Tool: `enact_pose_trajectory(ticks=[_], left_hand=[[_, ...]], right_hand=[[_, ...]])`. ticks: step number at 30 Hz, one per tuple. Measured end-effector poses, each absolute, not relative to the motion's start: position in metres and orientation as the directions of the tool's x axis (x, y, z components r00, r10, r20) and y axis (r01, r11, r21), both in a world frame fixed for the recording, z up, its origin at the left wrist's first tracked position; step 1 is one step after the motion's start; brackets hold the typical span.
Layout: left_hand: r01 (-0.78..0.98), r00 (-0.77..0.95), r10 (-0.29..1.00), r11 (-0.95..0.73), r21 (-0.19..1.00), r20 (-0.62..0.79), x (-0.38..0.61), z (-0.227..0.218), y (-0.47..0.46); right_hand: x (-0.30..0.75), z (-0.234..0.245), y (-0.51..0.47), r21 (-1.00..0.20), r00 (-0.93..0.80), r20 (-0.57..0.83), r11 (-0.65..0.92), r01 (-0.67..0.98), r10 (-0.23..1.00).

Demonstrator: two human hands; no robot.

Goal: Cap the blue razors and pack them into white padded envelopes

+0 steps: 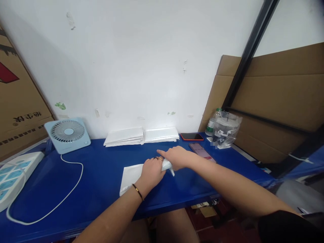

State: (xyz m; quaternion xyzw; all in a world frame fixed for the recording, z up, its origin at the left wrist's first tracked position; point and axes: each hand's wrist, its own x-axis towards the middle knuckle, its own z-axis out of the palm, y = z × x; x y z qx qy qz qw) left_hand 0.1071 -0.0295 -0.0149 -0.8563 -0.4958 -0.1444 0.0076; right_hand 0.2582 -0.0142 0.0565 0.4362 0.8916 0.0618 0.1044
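Observation:
A flat white padded mailer (131, 173) lies on the blue table (106, 189), in front of me. My left hand (152, 170) closes over its right part, fingers curled and a ring on one finger. Beyond that hand a glossy, crumpled end of the mailer sticks out, with a thin white tip pointing down to the right. My right hand (177, 158) is at this end, index finger stretched over toward my left hand, the other fingers curled against the end. The right thumb is hidden.
Two stacks of white mailers, a left stack (124, 136) and a right stack (161, 134), lie along the wall. A red-edged phone (191, 136), another phone (199, 151), a bottle (210, 126) and a bagged container (225, 130) are right. Left are a fan (68, 133) and a power strip (19, 175).

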Motion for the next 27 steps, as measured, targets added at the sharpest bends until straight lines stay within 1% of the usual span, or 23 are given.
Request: enact_pose_trajectory(ticks=[1, 2, 3, 4, 5, 6, 7, 8, 10, 11, 12, 15, 16, 17, 20, 22, 24, 26, 27], left_hand=[[0.855, 0.46, 0.852, -0.501, 0.133, 0.25, 0.105, -0.014, -0.028], [0.859, 0.451, 0.857, -0.492, 0.14, 0.249, 0.103, -0.012, -0.027], [0.863, 0.439, 0.864, -0.482, 0.151, 0.248, 0.101, -0.01, -0.025], [0.866, 0.427, 0.87, -0.472, 0.167, 0.246, 0.1, -0.008, -0.024], [0.866, 0.416, 0.875, -0.464, 0.186, 0.246, 0.099, -0.006, -0.024], [0.864, 0.41, 0.878, -0.461, 0.205, 0.246, 0.098, -0.004, -0.023], [0.857, 0.411, 0.877, -0.464, 0.223, 0.248, 0.099, -0.003, -0.023], [0.848, 0.417, 0.874, -0.473, 0.239, 0.25, 0.1, -0.002, -0.023], [0.833, 0.428, 0.868, -0.486, 0.262, 0.251, 0.103, -0.002, -0.023], [0.829, 0.433, 0.867, -0.491, 0.268, 0.248, 0.103, -0.002, -0.024], [0.826, 0.44, 0.865, -0.495, 0.27, 0.241, 0.104, -0.003, -0.024], [0.81, 0.497, 0.846, -0.532, 0.245, 0.193, 0.097, -0.007, -0.024], [0.799, 0.527, 0.832, -0.554, 0.233, 0.172, 0.092, -0.007, -0.025], [0.788, 0.555, 0.818, -0.575, 0.222, 0.148, 0.086, -0.008, -0.025], [0.776, 0.591, 0.804, -0.59, 0.223, 0.071, 0.059, -0.009, -0.029], [0.801, 0.559, 0.829, -0.546, 0.244, 0.021, 0.036, -0.011, -0.033], [0.852, 0.473, 0.88, -0.451, 0.267, -0.024, 0.014, -0.015, -0.038], [0.898, 0.337, 0.941, -0.32, 0.302, -0.007, -0.006, -0.022, -0.043], [0.905, 0.278, 0.961, -0.261, 0.335, -0.001, -0.014, -0.026, -0.046]], right_hand=[[0.264, 0.061, -0.015, 0.114, -0.611, -0.114, 0.621, 0.776, 0.784], [0.271, 0.064, -0.015, -0.001, -0.629, -0.081, 0.631, 0.776, 0.773], [0.278, 0.066, -0.015, -0.153, -0.663, -0.024, 0.653, 0.742, 0.748], [0.284, 0.066, -0.016, -0.312, -0.685, 0.063, 0.666, 0.677, 0.726], [0.288, 0.063, -0.016, -0.455, -0.662, 0.172, 0.655, 0.603, 0.729], [0.288, 0.058, -0.015, -0.565, -0.582, 0.288, 0.625, 0.538, 0.761], [0.286, 0.05, -0.015, -0.645, -0.463, 0.392, 0.596, 0.478, 0.795], [0.281, 0.041, -0.015, -0.702, -0.346, 0.455, 0.569, 0.428, 0.821], [0.265, 0.021, -0.014, -0.769, -0.192, 0.483, 0.519, 0.374, 0.854], [0.257, 0.011, -0.014, -0.774, -0.172, 0.483, 0.51, 0.375, 0.859], [0.251, 0.003, -0.014, -0.765, -0.213, 0.464, 0.51, 0.393, 0.86], [0.248, -0.012, -0.016, -0.75, -0.432, 0.295, 0.487, 0.448, 0.852], [0.253, -0.014, -0.016, -0.751, -0.453, 0.252, 0.468, 0.466, 0.855], [0.261, -0.015, -0.017, -0.756, -0.435, 0.23, 0.442, 0.483, 0.87], [0.288, -0.015, -0.025, -0.745, -0.287, 0.248, 0.372, 0.554, 0.925], [0.303, -0.015, -0.036, -0.676, -0.284, 0.275, 0.395, 0.623, 0.919], [0.308, -0.015, -0.05, -0.557, -0.335, 0.321, 0.462, 0.69, 0.886], [0.305, -0.019, -0.063, -0.477, -0.362, 0.347, 0.495, 0.726, 0.865], [0.301, -0.021, -0.067, -0.471, -0.352, 0.35, 0.488, 0.735, 0.868]])
